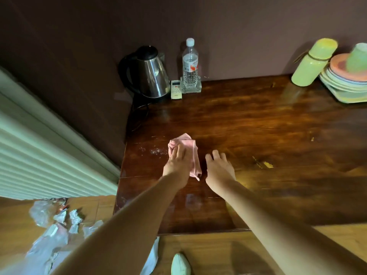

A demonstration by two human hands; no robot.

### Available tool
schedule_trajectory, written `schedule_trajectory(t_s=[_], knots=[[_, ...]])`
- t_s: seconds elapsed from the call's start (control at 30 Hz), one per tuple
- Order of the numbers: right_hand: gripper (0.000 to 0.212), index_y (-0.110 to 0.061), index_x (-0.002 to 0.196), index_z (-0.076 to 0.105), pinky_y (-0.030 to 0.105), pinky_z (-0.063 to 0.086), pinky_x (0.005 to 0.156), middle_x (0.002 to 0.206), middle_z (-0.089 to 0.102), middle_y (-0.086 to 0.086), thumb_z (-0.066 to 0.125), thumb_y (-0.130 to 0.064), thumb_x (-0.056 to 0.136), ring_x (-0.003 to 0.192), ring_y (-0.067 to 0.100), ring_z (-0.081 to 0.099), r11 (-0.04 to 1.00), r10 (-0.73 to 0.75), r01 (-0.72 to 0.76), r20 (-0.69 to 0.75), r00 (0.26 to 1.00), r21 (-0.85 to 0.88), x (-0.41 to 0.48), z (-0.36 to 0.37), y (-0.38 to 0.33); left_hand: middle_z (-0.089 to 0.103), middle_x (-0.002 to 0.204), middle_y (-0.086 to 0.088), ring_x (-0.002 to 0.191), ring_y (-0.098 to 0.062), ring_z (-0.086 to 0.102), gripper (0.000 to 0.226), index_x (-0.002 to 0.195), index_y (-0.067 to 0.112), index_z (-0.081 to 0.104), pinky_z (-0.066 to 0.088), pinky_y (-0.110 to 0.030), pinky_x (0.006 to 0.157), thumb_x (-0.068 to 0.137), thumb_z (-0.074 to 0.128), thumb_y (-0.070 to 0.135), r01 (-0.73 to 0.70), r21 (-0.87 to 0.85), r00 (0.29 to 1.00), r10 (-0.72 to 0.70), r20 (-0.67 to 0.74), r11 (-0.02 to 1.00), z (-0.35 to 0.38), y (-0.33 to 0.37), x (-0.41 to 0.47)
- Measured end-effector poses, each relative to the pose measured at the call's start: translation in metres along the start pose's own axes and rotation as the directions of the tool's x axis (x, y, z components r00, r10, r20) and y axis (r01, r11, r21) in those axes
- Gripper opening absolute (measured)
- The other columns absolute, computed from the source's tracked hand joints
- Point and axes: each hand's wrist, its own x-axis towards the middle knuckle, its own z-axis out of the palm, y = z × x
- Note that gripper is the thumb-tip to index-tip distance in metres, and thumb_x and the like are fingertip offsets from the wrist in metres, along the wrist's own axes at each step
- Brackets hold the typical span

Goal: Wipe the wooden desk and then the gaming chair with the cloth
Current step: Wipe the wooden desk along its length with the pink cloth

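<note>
Desk step in hand: my left hand (177, 161) presses the pink cloth (185, 143) flat-fingered on the wooden desk (258, 120) at mid-frame, my right hand (219, 167) rests spread and empty beside it, and next I likely need a firm sweep left over the pale specks (156, 150).

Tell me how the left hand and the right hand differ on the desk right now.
The left hand lies on the pink cloth, pressing it to the wooden desk; the right hand rests on bare wood beside the cloth. The left hand is nearer the desk's left edge and the white specks; the right hand sits further toward the middle. Both are palm-down with forearms stretched forward.
</note>
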Motion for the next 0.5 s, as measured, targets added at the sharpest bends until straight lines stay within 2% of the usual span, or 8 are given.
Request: schedule_trajectory(t_s=[0.1,0.2,0.27,0.33,0.43,0.5], knots=[[0.062,-0.015,0.147,0.047,0.04,0.046,0.109,0.156,0.036,0.011,0.073,-0.017,0.091,0.139,0.029,0.04,1.0,0.003,-0.005,0.049,0.999,0.024,0.03,-0.025,-0.01,-0.018,0.172,-0.017,0.162,-0.031,-0.014,0.113,0.164,0.014,-0.022,0.016,-0.041,0.132,0.093,0.065,0.002,-0.063,0.06,0.995,0.067,-0.07,0.996,0.022,-0.001,-0.03],[0.065,-0.015,0.156,0.038,0.044,0.038,0.118,0.17,0.017,0.012,0.066,-0.02,0.098,0.154,0.032,0.024,0.999,-0.031,0.029,0.104,0.994,0.02,0.058,-0.038,-0.015,-0.025,0.171,-0.013,0.16,-0.029,-0.019,0.115,0.156,0.018,-0.034,0.004,-0.038,0.132,0.097,0.064,0.007,-0.056,0.01,0.997,0.056,-0.047,0.998,0.018,-0.006,-0.018],[0.076,-0.014,0.165,0.023,0.046,0.03,0.126,0.175,0.001,0.012,0.063,-0.024,0.102,0.161,0.033,0.007,1.0,-0.016,0.012,0.182,0.983,0.023,0.069,-0.035,-0.015,-0.023,0.172,-0.011,0.161,-0.028,-0.019,0.113,0.161,0.02,-0.027,0.009,-0.04,0.132,0.096,0.064,0.004,-0.055,-0.002,0.998,0.055,-0.033,0.998,0.005,-0.012,0.006],[0.085,-0.014,0.167,0.013,0.047,0.03,0.126,0.176,-0.003,0.011,0.065,-0.03,0.102,0.162,0.032,0.001,0.999,0.004,-0.011,0.209,0.978,0.034,0.073,-0.028,-0.016,-0.022,0.172,-0.008,0.161,-0.027,-0.02,0.109,0.165,0.02,-0.017,0.018,-0.043,0.131,0.093,0.064,0.002,-0.029,-0.028,0.999,0.028,-0.03,0.999,-0.01,-0.017,0.036],[0.077,-0.014,0.166,0.018,0.046,0.038,0.123,0.176,0.004,0.01,0.062,-0.018,0.103,0.162,0.031,0.005,0.998,0.02,-0.031,0.191,0.981,0.054,0.08,-0.02,-0.016,-0.024,0.172,-0.004,0.16,-0.026,-0.023,0.115,0.165,0.025,-0.016,0.027,-0.049,0.126,0.09,0.068,0.0,0.028,-0.041,1.0,-0.028,-0.002,0.999,-0.032,-0.023,0.087],[0.073,-0.014,0.163,0.026,0.046,0.04,0.121,0.173,0.014,0.011,0.063,-0.012,0.101,0.16,0.032,0.014,0.999,0.013,-0.021,0.181,0.983,0.042,0.083,-0.02,-0.014,-0.023,0.172,-0.006,0.16,-0.028,-0.023,0.115,0.166,0.025,-0.013,0.031,-0.053,0.124,0.09,0.069,0.0,0.037,-0.056,0.999,-0.036,0.015,0.998,-0.046,-0.023,0.115]])
